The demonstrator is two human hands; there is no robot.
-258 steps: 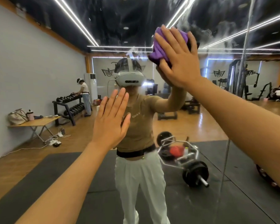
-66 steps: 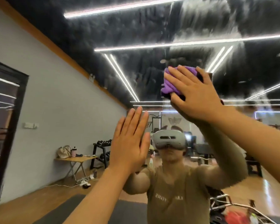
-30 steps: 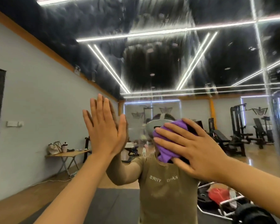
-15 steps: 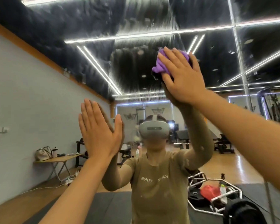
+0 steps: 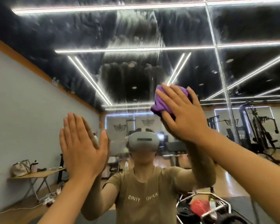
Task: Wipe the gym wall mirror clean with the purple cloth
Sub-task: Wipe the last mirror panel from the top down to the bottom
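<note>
1. The mirror point(image 5: 136, 75) fills nearly the whole view; pale streaks and smears run down its glass above the cloth, and a thin vertical seam crosses it to the right of the cloth.
2. In the mirror, below the cloth, stands the reflection of a person in a tan shirt point(image 5: 142, 196) with reversed lettering, wearing a grey headset point(image 5: 143, 141).
3. The right hand point(image 5: 181, 117) lies flat on the mirror with fingers straight and slightly spread, pressing the purple cloth against the glass; its forearm runs off to the lower right.
4. The left hand point(image 5: 83, 147) is set flat on the mirror, lower than the cloth and to its left, fingers straight and close together, thumb apart; it holds nothing.
5. The purple cloth point(image 5: 160, 102) is bunched under the right hand's fingers, touching the glass, with a fold sticking out at the left of the fingers, above the reflected headset.
6. Far below and left of the cloth, the mirror shows a folding desk point(image 5: 37, 174) against a grey wall, bearing a pale bag point(image 5: 19, 169) and a bottle point(image 5: 34, 167).
7. Below the cloth to the right, a reflected metal frame holds something red point(image 5: 198, 207); what it is cannot be told.
8. Right of the cloth, dark gym machines point(image 5: 255, 131) show in the reflection.
</note>
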